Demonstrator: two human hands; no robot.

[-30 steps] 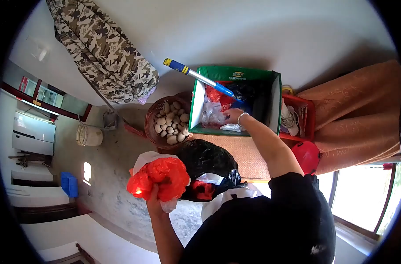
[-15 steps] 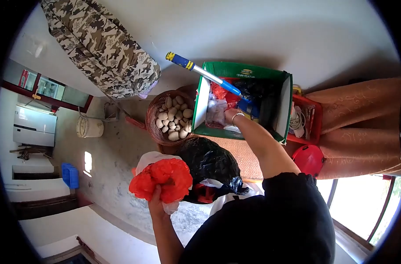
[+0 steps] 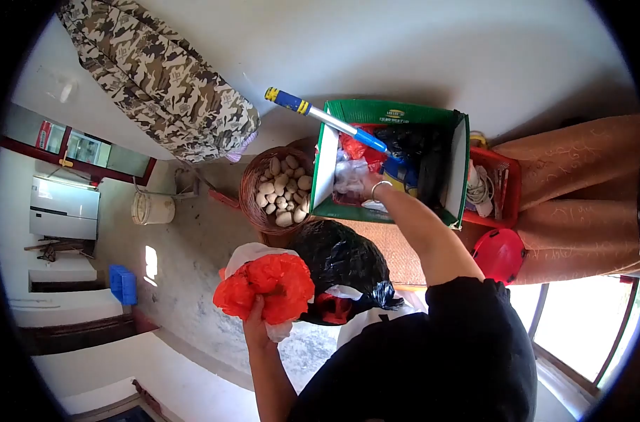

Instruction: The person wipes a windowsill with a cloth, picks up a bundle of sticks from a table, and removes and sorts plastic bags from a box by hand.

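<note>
My left hand grips a red plastic bag, its thumb pressed on the bunched film. Whitish plastic bags show behind and below the red one. My right hand, with a bracelet at the wrist, reaches into a green cardboard box. Its fingers are hidden low among clear plastic bags. Inside the box also lie red plastic, black plastic and a blue and yellow item. A blue-and-silver pole sticks out over the box's side.
Beside the box stands a wicker basket of potato-like lumps. A large black plastic bag sits between my arms. Right of the box are a red crate with a cable, a red round object and brown cloth.
The whole view has shifted slightly to the right. My left hand still holds the red bag, and my right hand stays inside the box among the clear bags.
</note>
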